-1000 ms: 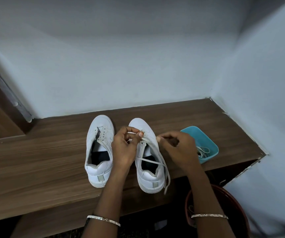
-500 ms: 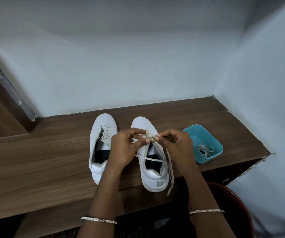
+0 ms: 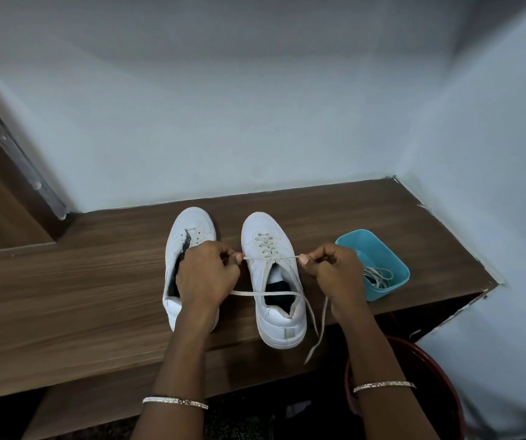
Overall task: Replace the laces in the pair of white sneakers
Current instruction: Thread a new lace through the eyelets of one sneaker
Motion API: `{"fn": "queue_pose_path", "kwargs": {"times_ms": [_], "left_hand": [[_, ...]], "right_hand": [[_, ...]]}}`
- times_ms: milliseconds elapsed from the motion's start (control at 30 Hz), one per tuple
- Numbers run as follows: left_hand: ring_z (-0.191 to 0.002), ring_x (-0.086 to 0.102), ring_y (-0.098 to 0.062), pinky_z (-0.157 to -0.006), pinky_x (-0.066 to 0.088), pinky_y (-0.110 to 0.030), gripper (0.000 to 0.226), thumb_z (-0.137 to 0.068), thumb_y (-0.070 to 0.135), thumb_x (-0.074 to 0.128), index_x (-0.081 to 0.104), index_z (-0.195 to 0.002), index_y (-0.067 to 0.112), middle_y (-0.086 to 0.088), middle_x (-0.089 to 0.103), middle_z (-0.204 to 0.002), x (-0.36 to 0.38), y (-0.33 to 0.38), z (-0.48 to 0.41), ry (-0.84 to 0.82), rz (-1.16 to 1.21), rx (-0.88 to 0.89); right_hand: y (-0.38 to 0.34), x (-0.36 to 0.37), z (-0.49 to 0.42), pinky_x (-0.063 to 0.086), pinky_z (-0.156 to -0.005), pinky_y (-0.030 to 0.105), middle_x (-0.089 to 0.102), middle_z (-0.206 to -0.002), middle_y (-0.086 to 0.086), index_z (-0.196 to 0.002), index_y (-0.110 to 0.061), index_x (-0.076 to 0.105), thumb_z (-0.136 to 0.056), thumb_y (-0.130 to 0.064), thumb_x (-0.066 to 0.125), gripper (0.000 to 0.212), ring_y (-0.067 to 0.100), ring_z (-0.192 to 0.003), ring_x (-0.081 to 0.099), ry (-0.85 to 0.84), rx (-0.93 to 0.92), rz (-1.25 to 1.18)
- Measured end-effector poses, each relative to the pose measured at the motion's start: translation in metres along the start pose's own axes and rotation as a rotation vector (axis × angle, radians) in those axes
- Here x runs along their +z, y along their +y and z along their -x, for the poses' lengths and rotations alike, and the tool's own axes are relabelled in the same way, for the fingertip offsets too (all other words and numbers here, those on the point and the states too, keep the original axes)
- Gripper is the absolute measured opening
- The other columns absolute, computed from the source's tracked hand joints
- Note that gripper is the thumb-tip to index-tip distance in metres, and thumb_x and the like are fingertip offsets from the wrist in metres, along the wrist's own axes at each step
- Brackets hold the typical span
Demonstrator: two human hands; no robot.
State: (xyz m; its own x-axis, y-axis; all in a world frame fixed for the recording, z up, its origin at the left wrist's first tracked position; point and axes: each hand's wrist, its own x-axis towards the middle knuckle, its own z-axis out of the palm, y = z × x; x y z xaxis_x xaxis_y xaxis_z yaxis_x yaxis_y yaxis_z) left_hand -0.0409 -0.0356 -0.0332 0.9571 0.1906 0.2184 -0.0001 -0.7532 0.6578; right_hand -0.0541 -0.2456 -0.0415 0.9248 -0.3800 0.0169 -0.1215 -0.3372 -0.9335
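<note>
Head view. Two white sneakers stand side by side, toes toward the wall, on a wooden shelf. The laced sneaker, on the right of the pair, carries criss-crossed lacing over its lower eyelets. The other sneaker is partly covered by the left hand. Both hands pinch one lace. The thumb and forefinger of the left hand nip it just left of the shoe's throat, and those of the right hand nip it just right of it. The remaining fingers are curled toward the palms. The lace runs taut and level between the two pinches, across the top of the lacing. A second span lies across the shoe's opening from under the left hand. Loose tails hang past the shelf's front edge below the right hand; how they pass through the palms is hidden. Just right of the right hand, a blue tub holds spare laces. A dark red bucket stands below the shelf. Each wrist bears a bangle.
</note>
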Motion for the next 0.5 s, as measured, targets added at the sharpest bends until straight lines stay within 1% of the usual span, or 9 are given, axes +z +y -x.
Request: {"fn": "queue_pose_path", "kwargs": {"times_ms": [100, 167, 200, 267, 333, 367, 433, 500], "left_hand": [[-0.071, 0.066, -0.023, -0.064, 0.056, -0.037, 0.007, -0.081, 0.03, 0.072, 0.076, -0.078, 0.027, 0.003, 0.071, -0.069, 0.001, 0.002, 0.001, 0.048, -0.002, -0.043], [-0.073, 0.066, -0.023, -0.063, 0.053, -0.034, 0.008, -0.083, 0.031, 0.071, 0.077, -0.08, 0.026, 0.002, 0.071, -0.072, 0.002, 0.004, 0.003, 0.069, -0.033, -0.048], [-0.073, 0.066, -0.023, -0.062, 0.052, -0.032, 0.009, -0.084, 0.032, 0.071, 0.076, -0.081, 0.026, 0.002, 0.071, -0.072, 0.003, 0.005, 0.003, 0.07, -0.048, -0.042], [-0.069, 0.065, -0.021, -0.06, 0.047, -0.029, 0.01, -0.086, 0.032, 0.069, 0.075, -0.082, 0.026, 0.004, 0.069, -0.069, 0.002, 0.001, 0.001, 0.044, -0.045, -0.002], [-0.067, 0.063, -0.017, -0.06, 0.043, -0.027, 0.011, -0.088, 0.032, 0.068, 0.074, -0.083, 0.025, 0.007, 0.067, -0.068, 0.001, -0.003, -0.002, -0.021, 0.006, 0.062], [-0.069, 0.064, -0.016, -0.062, 0.044, -0.027, 0.013, -0.089, 0.034, 0.067, 0.075, -0.084, 0.025, 0.007, 0.069, -0.07, 0.0, -0.005, -0.003, -0.063, 0.043, 0.088], [-0.075, 0.066, -0.011, -0.066, 0.05, -0.03, 0.02, -0.09, 0.043, 0.066, 0.077, -0.086, 0.027, 0.009, 0.072, -0.077, -0.001, -0.004, -0.003, -0.163, 0.083, 0.123], [-0.077, 0.066, -0.005, -0.072, 0.054, -0.034, 0.024, -0.09, 0.049, 0.064, 0.078, -0.084, 0.03, 0.014, 0.073, -0.077, 0.0, -0.004, -0.004, -0.245, 0.092, 0.137]], "right_hand": [[0.001, 0.001, 0.001, 0.049, -0.065, 0.03, 0.069, -0.062, -0.006, -0.063, -0.015, 0.071, -0.075, -0.011, 0.082, 0.016, 0.014, -0.064, 0.064, 0.031, -0.006, 0.021], [0.002, 0.001, 0.003, 0.044, -0.062, 0.025, 0.069, -0.061, -0.006, -0.064, -0.015, 0.071, -0.075, -0.013, 0.082, 0.015, 0.012, -0.062, 0.062, 0.052, -0.01, 0.035], [0.003, 0.001, 0.003, 0.045, -0.062, 0.026, 0.069, -0.061, -0.006, -0.064, -0.015, 0.072, -0.075, -0.014, 0.082, 0.015, 0.012, -0.062, 0.063, 0.051, -0.008, 0.038], [0.005, -0.002, 0.001, 0.051, -0.066, 0.032, 0.07, -0.062, -0.006, -0.064, -0.017, 0.072, -0.075, -0.015, 0.083, 0.015, 0.017, -0.066, 0.066, 0.013, 0.002, 0.027], [0.007, -0.007, -0.001, 0.055, -0.072, 0.039, 0.071, -0.064, -0.003, -0.066, -0.018, 0.074, -0.076, -0.017, 0.083, 0.014, 0.024, -0.071, 0.068, -0.051, 0.004, 0.004], [0.008, -0.009, -0.001, 0.056, -0.074, 0.041, 0.072, -0.065, -0.002, -0.068, -0.018, 0.074, -0.077, -0.018, 0.082, 0.012, 0.025, -0.073, 0.069, -0.076, 0.004, -0.008], [0.007, -0.011, -0.001, 0.056, -0.076, 0.044, 0.073, -0.069, 0.001, -0.071, -0.018, 0.075, -0.08, -0.02, 0.079, 0.01, 0.024, -0.074, 0.069, -0.115, 0.011, -0.057], [0.004, -0.01, -0.001, 0.055, -0.075, 0.042, 0.074, -0.073, 0.005, -0.073, -0.016, 0.076, -0.084, -0.018, 0.076, 0.012, 0.02, -0.072, 0.067, -0.16, 0.026, -0.14]]}}
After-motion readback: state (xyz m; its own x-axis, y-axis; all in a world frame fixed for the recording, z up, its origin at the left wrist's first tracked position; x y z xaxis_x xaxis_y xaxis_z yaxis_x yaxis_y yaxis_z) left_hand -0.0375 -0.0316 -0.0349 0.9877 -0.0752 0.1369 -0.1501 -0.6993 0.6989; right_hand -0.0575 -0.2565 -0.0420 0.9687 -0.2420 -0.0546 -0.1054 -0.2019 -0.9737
